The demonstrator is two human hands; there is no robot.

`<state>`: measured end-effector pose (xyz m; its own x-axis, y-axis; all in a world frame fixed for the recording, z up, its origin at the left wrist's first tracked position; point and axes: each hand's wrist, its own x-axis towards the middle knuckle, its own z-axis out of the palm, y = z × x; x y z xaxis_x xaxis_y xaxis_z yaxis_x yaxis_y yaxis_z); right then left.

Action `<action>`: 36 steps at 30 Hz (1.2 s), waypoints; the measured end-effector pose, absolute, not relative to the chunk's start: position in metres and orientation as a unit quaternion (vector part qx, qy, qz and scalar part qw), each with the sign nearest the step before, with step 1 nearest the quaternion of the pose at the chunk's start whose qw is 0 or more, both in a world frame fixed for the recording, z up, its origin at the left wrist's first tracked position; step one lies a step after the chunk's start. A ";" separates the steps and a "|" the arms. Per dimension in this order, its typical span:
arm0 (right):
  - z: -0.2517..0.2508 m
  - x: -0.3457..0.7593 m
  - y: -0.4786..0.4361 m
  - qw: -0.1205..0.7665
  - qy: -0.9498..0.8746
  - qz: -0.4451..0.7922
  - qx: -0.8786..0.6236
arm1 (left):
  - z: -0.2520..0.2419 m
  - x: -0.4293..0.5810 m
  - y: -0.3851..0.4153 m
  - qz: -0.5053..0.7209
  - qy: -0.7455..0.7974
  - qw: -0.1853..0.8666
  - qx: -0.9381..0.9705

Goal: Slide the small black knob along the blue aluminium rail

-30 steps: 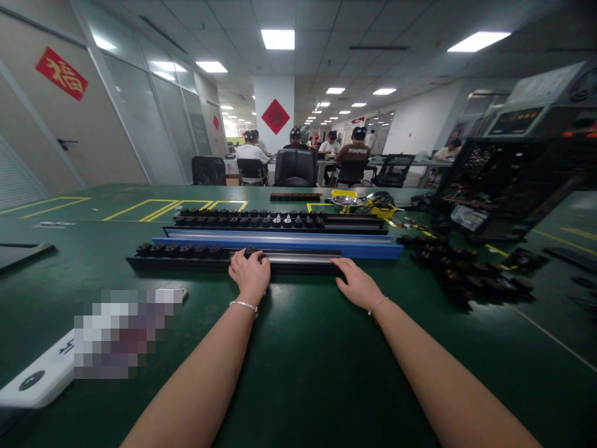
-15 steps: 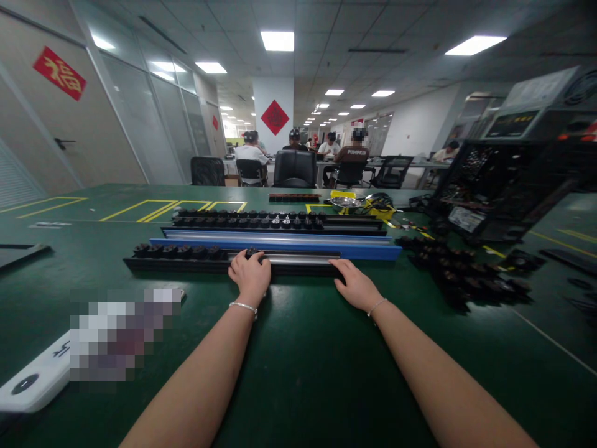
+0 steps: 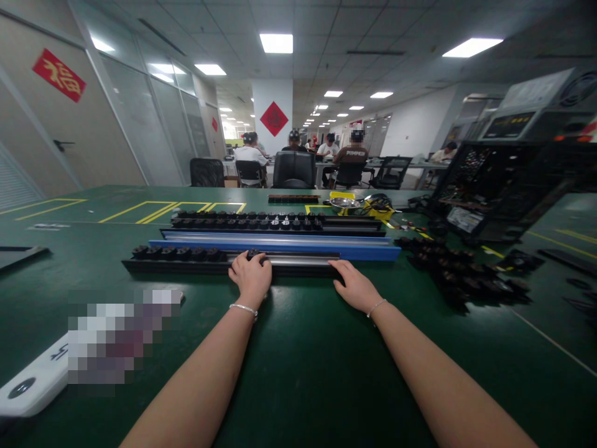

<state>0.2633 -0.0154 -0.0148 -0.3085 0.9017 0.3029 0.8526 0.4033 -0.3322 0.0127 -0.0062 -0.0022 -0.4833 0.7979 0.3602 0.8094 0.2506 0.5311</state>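
A long black rail (image 3: 303, 270) lies crosswise before me, with a shiny metal strip along its top. Several black knob-like parts (image 3: 184, 253) sit in a row on its left half. My left hand (image 3: 252, 277) has its fingers closed around one more black knob-like part (image 3: 254, 253) near the rail's middle; the fingers cover most of it. Toward the right end, my right hand (image 3: 357, 287) grips the black rail, fingertips on top and thumb at the front side. Directly behind lies a blue rail (image 3: 368, 251).
Behind the blue rail is another black rail (image 3: 357, 229) bearing many similar parts. A pile of black parts (image 3: 471, 274) lies at right, near an open computer case (image 3: 466, 186). A metal bowl (image 3: 344, 203) stands farther back. At left lies a white object (image 3: 41, 379), partly blurred.
The view has shifted very slightly. Both hands keep their places on the black rail, and nothing on the table has visibly moved.
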 end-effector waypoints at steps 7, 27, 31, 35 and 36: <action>-0.015 0.263 -0.016 0.222 -0.806 0.048 -0.547 | -0.005 0.014 -0.005 -0.342 -0.787 0.016 -0.513; -0.015 0.262 -0.015 0.227 -0.801 0.037 -0.553 | -0.005 0.015 -0.007 -0.315 -0.780 0.022 -0.541; -0.018 0.263 -0.010 0.238 -0.786 0.015 -0.570 | -0.004 0.017 -0.008 -0.310 -0.771 0.021 -0.556; -0.021 0.265 -0.005 0.238 -0.771 -0.002 -0.590 | -0.003 0.018 -0.009 -0.308 -0.768 0.017 -0.561; -0.022 0.266 -0.004 0.239 -0.769 -0.003 -0.593 | -0.003 0.018 -0.010 -0.308 -0.768 0.017 -0.561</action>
